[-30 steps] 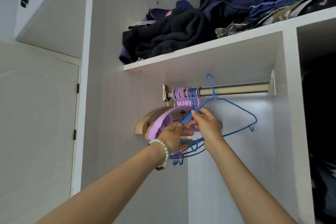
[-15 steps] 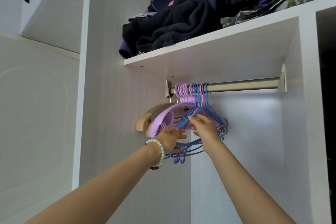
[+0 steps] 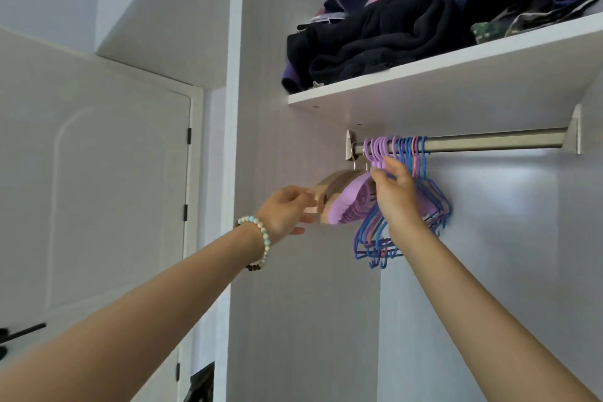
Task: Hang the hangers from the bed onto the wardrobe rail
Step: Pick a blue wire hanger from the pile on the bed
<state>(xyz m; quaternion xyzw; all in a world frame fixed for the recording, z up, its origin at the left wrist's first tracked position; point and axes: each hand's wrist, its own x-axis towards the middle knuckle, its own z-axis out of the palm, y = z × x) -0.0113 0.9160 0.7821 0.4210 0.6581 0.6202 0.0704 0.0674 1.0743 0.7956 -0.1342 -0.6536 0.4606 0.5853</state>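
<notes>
A metal wardrobe rail (image 3: 489,142) runs under a white shelf. At its left end hangs a tight bunch of hangers: thin blue, purple and pink wire hangers (image 3: 368,238), thick purple plastic hangers (image 3: 346,209) and a beige wooden hanger (image 3: 329,183) at the far left. My right hand (image 3: 394,196) is raised into the bunch just below the hooks, thumb and fingers closed on the hanger necks. My left hand (image 3: 285,209), with a bead bracelet at the wrist, hovers by the end of the beige hanger, fingers loosely apart and holding nothing. The bed is out of view.
The white shelf (image 3: 456,67) above the rail carries piled dark clothes (image 3: 391,36). The rail's right part is bare. The wardrobe's grey side panel (image 3: 293,320) stands left of the hangers, and a white door (image 3: 98,189) is further left.
The blue wire hanger went onto the rail and was pushed left into the bunch. My left hand let go and moved left toward the beige hanger; my right hand rose to the hanger necks.
</notes>
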